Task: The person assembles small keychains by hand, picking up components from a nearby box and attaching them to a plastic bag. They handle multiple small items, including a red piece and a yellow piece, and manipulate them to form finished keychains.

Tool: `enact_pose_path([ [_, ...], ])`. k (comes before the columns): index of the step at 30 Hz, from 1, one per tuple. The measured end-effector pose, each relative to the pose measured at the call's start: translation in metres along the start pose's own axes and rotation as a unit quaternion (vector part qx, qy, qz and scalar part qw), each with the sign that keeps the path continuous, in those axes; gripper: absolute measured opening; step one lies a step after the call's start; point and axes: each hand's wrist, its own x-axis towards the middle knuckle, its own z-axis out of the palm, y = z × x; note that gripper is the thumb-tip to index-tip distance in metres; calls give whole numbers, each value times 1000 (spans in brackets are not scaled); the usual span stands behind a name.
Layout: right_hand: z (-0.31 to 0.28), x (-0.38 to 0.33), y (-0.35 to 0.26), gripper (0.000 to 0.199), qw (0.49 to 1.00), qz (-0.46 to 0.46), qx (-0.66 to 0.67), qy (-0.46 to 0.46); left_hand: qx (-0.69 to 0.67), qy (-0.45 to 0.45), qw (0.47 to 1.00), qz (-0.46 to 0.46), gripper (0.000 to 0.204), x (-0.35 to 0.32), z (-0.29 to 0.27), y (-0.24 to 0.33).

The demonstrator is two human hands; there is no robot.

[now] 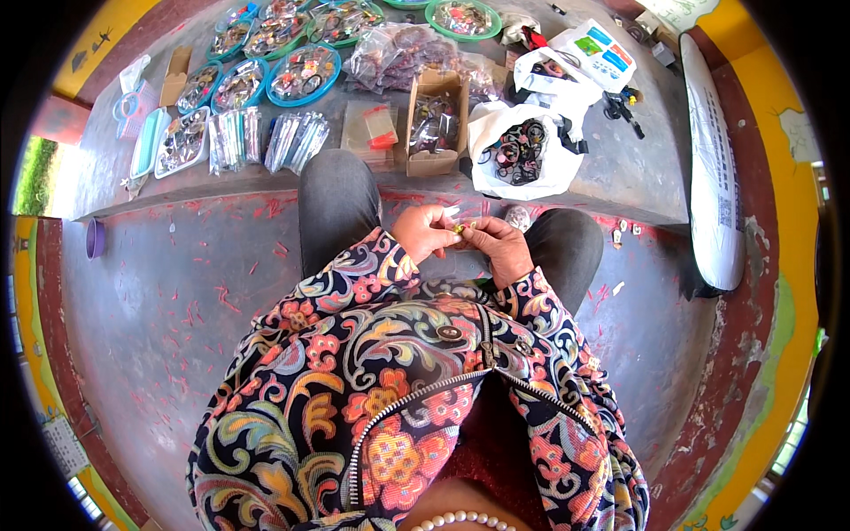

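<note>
Both hands meet above my lap, between my knees. My left hand is closed, with the thumb and fingertips pinching at a tiny yellow piece. From the other side, my right hand pinches at the same piece; it is too small to tell its kind. Something small and white sticks up by the left fingertips. Closest ahead of the hands on the raised ledge are an open cardboard box of small packed items and a white plastic bag filled with dark hair ties.
Blue baskets and green baskets of trinkets stand at the back left. Bundled clear packets and a white tray line the ledge's edge. A long white sack leans at the right. A purple bucket sits at the left.
</note>
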Motion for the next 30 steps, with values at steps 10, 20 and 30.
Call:
enact_pose_path([
  [10,0,-1,-2,6,999,-26,15,18,-81,-8,996,-19,11,-3,5,9],
  [20,-5,3,7,4,997,-20,78,7,-86,-6,996,23,14,-2,12,3],
  [30,0,0,1,4,997,-27,62,38,9,-22,1000,5,19,-1,11,5],
])
